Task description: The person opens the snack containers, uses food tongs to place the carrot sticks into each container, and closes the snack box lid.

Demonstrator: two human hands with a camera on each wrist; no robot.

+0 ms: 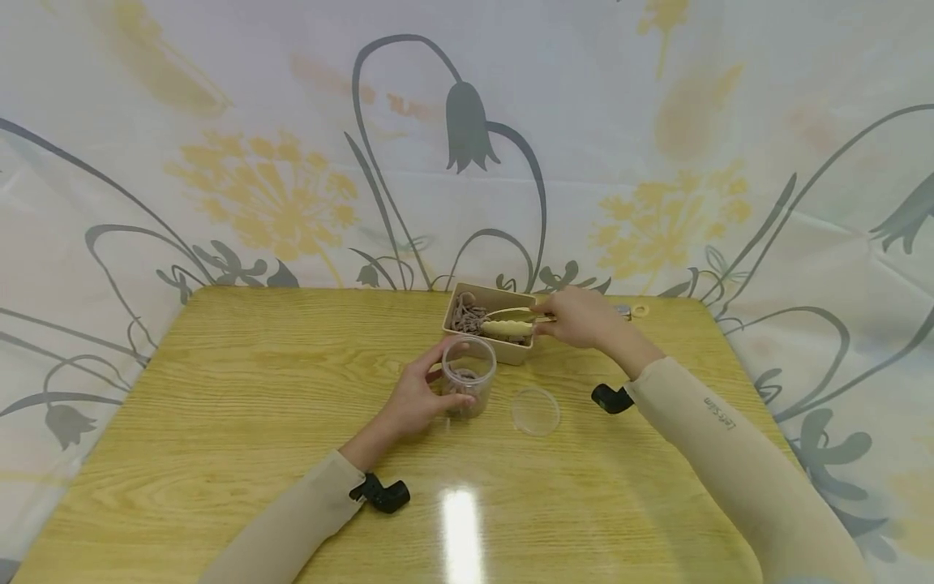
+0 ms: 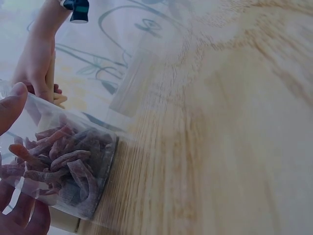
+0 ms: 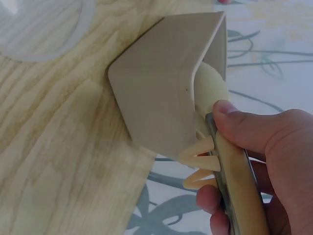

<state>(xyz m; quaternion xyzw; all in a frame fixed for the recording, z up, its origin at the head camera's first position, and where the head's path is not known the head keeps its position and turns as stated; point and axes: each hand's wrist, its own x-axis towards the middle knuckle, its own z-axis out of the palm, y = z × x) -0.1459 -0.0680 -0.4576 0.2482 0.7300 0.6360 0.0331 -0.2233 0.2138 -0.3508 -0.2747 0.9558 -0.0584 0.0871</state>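
My left hand is curled round a clear plastic jar that stands on the table without its lid. Brownish-purple dried strips lie inside the jar, seen through its wall in the left wrist view. My right hand grips pale yellow tongs by the handles, thumb on one arm in the right wrist view. The tongs' heads reach into a beige rectangular box just behind the jar. More of the same strips show at the box's left end; the box wall hides the tong tips in the right wrist view.
A round clear lid lies flat on the wooden table, right of the jar. The box stands near the table's back edge, close to a patterned cloth backdrop. A black wrist camera hangs below the right sleeve.
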